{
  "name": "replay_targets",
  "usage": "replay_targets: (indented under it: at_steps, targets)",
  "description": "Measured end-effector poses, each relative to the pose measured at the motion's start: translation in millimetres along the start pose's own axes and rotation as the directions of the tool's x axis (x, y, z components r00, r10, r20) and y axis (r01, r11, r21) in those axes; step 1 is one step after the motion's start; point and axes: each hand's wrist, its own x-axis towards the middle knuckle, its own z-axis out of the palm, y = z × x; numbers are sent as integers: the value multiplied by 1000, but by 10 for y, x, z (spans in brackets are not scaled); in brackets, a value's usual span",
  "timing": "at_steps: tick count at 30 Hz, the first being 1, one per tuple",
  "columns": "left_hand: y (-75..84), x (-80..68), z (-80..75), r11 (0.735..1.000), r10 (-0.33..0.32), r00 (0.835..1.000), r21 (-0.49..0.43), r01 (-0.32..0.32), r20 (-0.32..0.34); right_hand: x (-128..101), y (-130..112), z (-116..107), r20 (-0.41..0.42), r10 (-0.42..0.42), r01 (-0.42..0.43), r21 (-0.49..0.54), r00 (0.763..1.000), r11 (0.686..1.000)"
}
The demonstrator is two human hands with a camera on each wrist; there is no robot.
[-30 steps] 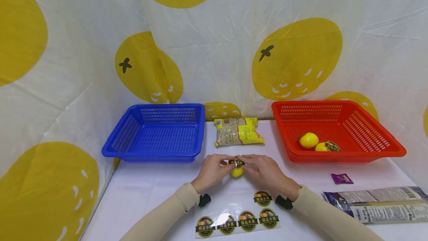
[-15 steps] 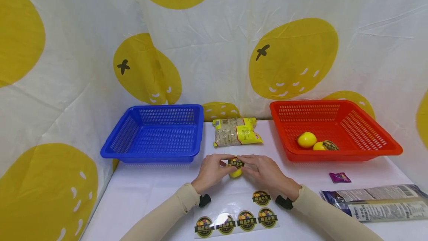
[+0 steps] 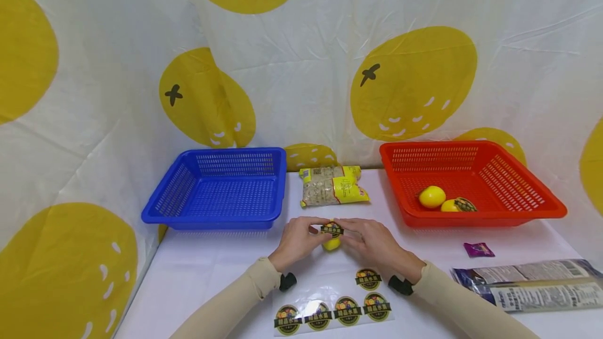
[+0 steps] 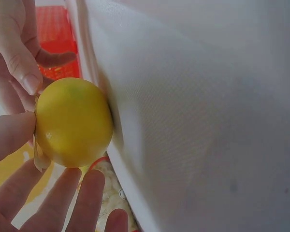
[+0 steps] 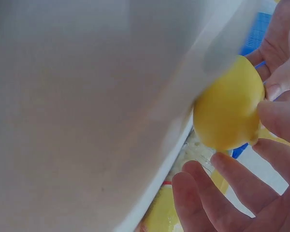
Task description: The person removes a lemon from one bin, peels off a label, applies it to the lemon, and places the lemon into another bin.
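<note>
A yellow lemon [image 3: 332, 245] rests on the white cloth between both hands, a round dark fruit sticker [image 3: 332, 228] on its upper side. My left hand [image 3: 300, 239] and right hand [image 3: 372, 237] meet over it from either side, thumbs and forefingers at the sticker's edges. In the left wrist view, the left thumb [image 4: 12, 135] presses the sticker side of the lemon [image 4: 75, 123], where one sticker edge stands away from the peel. The right wrist view shows the right thumb [image 5: 280, 121] against the lemon [image 5: 229, 108], with the other fingertips spread beneath. A sheet [image 3: 330, 291] of several stickers lies nearer the body.
A blue basket [image 3: 214, 219] stands at the back left. Two lemons [image 3: 432, 197], one stickered, lie in the red basket [image 3: 485, 217] at the back right. Between the baskets is a yellow packet [image 3: 334, 186]. A small purple sachet [image 3: 479, 249] and long packets [image 3: 537, 286] lie right.
The head view has shifted slightly. Both hands stay at the lemon, and the sticker's front has levelled a little.
</note>
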Motion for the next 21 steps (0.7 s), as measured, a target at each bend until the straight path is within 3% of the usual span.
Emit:
replay_targets:
  at_steps: [21]
  targets:
    - [-6,35,76,999,-8,999,45,6,52,-383,44,-452,-51,83,-82,11,995,997]
